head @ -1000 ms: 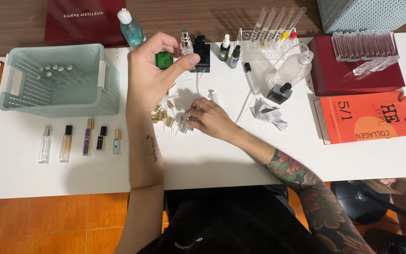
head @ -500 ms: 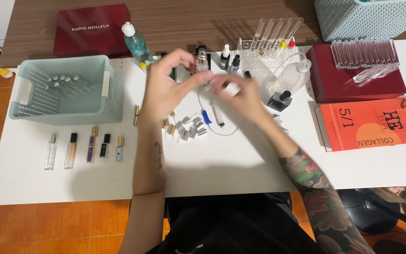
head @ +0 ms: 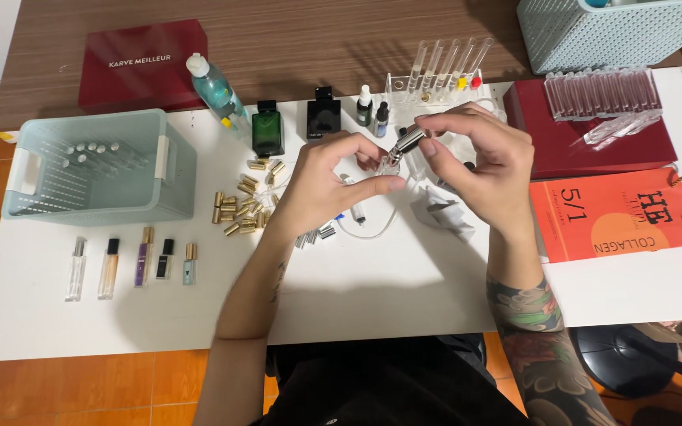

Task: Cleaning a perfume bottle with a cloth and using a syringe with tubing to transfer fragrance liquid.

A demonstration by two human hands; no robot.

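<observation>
Small glass vial (head: 386,165) held above table (head: 357,276) centre, pinched in left hand (head: 329,183). Silver spray cap (head: 409,142) at vial's 1 o'clock, pinched by right hand (head: 479,158). Probably light, smooth, breakable; best gripped around body. Gold caps (head: 242,207) at 9 o'clock.

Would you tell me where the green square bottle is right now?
In the head view, the green square bottle stands at the table's far edge, left of the black bottle and right of the tilted blue bottle.

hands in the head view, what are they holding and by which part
The left hand pinches a small clear vial by its body; the right hand grips the silver spray cap on its top.
</observation>
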